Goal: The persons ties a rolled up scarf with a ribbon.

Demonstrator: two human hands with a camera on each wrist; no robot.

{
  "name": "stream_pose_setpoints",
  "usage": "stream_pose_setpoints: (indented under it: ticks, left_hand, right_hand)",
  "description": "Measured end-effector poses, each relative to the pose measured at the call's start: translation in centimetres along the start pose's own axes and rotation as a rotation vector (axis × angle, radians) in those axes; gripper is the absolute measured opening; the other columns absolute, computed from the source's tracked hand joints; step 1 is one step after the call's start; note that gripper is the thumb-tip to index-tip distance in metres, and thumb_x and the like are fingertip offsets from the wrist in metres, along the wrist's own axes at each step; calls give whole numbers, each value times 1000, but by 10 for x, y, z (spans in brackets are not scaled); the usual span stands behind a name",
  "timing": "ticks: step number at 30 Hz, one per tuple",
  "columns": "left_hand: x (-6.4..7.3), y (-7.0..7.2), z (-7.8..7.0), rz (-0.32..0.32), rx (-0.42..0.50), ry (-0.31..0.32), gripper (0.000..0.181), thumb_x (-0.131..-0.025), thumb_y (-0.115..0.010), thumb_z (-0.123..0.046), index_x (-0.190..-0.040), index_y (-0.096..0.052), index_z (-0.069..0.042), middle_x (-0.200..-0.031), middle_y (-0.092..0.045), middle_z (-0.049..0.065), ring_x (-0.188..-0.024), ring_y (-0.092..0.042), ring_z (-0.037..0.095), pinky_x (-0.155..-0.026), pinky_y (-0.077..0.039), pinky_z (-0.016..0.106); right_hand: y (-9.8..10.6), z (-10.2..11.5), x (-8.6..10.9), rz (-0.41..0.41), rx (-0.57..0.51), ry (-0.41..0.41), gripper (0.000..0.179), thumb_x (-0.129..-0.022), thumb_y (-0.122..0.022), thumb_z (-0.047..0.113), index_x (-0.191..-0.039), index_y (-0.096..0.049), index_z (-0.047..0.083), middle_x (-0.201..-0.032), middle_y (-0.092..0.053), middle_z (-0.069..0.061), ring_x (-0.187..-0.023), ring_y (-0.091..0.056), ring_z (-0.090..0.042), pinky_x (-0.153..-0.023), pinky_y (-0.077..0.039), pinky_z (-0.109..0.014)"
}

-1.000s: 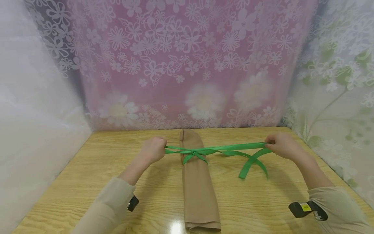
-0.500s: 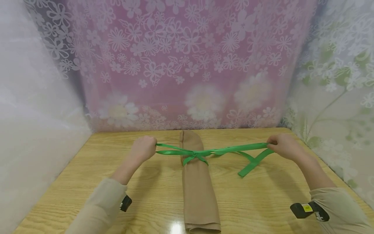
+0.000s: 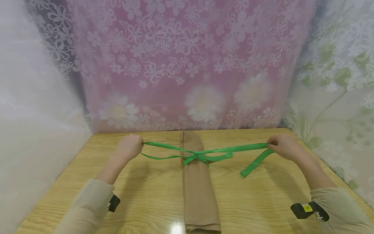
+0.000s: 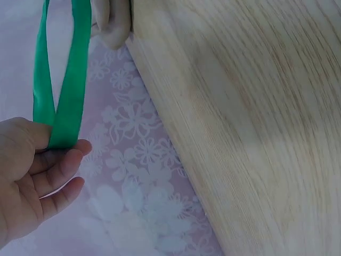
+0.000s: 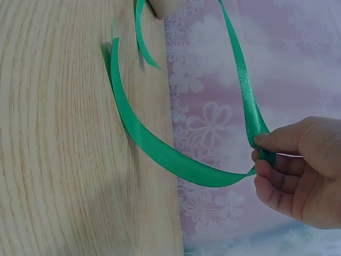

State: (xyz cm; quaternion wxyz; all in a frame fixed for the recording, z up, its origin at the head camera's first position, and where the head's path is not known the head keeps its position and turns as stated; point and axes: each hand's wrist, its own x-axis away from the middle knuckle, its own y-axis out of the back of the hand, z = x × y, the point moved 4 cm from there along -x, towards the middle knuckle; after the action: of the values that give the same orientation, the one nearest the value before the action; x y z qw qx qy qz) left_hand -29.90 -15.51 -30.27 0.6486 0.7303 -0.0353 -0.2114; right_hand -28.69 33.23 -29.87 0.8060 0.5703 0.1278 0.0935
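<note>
A long roll of folded tan cloth (image 3: 201, 195) lies lengthwise on the table, with a green ribbon (image 3: 248, 148) knotted round its upper part. At the left, my left hand (image 3: 130, 148) holds a ribbon loop whose two strands spread apart toward the knot. In the left wrist view this loop (image 4: 74, 96) passes between the curled fingers. On the right side my right hand (image 3: 284, 146) pinches the other stretch, which runs nearly straight to the knot. Below that hand a loose tail (image 5: 176, 162) curves away, its end over the table. A shorter end droops beside the knot.
The wooden table (image 3: 146, 208) reaches back to a pink flowered curtain (image 3: 187, 65). Pale patterned sheets stand along the left (image 3: 41, 130) and right (image 3: 336, 113) sides. A black wrist device (image 3: 309, 210) sits at the right sleeve.
My left hand has moved left, away from the cloth roll, and the loop it holds has grown longer and wider. A trailing ribbon end right of the knot has drawn in; my right hand barely shifts.
</note>
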Motion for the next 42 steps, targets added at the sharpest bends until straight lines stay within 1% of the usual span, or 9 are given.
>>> stream_pose_setpoints:
  ticks: [7, 11, 16, 21, 23, 28, 32, 38, 42]
  left_hand:
    - [6, 7, 16, -6, -41, 22, 10, -84, -65, -6, -78, -71, 0, -59, -55, 3, -46, -40, 14, -40, -33, 25]
    - [9, 10, 24, 23, -61, 51, 14, -85, -65, -10, -77, -70, 0, -58, -54, 3, -46, -42, 15, -41, -33, 26]
    - [13, 15, 34, 64, -71, 82, 22, -87, -63, -12, -67, -64, -4, -51, -42, 0, -45, -36, 13, -41, -29, 25]
    - [16, 19, 45, 88, -77, 102, 20, -88, -62, -14, -72, -67, -3, -52, -44, 0, -46, -37, 14, -42, -30, 26]
    - [17, 20, 49, 91, -86, 103, 20, -88, -62, -15, -72, -67, -3, -53, -46, 0, -47, -39, 15, -43, -31, 27]
    - [20, 22, 57, 101, -109, 94, 25, -89, -62, -16, -66, -62, -6, -53, -46, 0, -48, -42, 16, -44, -35, 29]
    - [22, 23, 62, 106, -126, 95, 24, -89, -61, -17, -68, -63, -7, -56, -49, 0, -50, -45, 17, -45, -38, 32]
    - [27, 25, 70, 106, -153, 86, 23, -89, -60, -11, -67, -59, -6, -54, -44, 1, -49, -40, 16, -45, -35, 30]
    - [29, 26, 73, 102, -176, 76, 22, -87, -61, -9, -65, -60, -6, -55, -47, 0, -49, -44, 17, -46, -41, 34]
  right_hand:
    - [-2, 0, 0, -5, 2, 12, 12, -87, -59, 4, -89, -64, -6, -78, -64, -11, -70, -59, -25, -60, -47, -42]
    - [-3, -2, 0, -4, 6, 13, 13, -86, -59, 3, -91, -63, -8, -80, -64, -13, -72, -59, -29, -61, -48, -43]
    - [-3, -7, -2, -4, 22, -1, 17, -87, -58, 4, -96, -62, -10, -87, -63, -21, -82, -59, -39, -66, -48, -47]
    - [0, -13, -4, -13, 36, -11, 17, -87, -58, 4, -95, -62, -10, -84, -64, -18, -77, -60, -35, -64, -48, -46]
    - [2, -14, -4, -15, 35, -12, 17, -87, -58, 4, -94, -62, -10, -83, -64, -17, -76, -60, -33, -64, -48, -46]
    - [3, -16, -5, -7, 25, -20, 18, -87, -58, 4, -95, -62, -11, -85, -64, -19, -79, -60, -36, -66, -49, -47]
    - [4, -16, -5, -9, 35, -26, 19, -88, -58, 5, -96, -62, -11, -85, -64, -20, -80, -60, -37, -67, -49, -47]
    - [5, -19, -5, -17, 32, -23, 17, -87, -56, 3, -95, -63, -11, -84, -64, -19, -79, -60, -37, -67, -48, -48]
    - [5, -23, -5, -13, 37, -13, 16, -86, -56, 1, -93, -63, -11, -83, -64, -19, -79, -59, -38, -67, -48, -49]
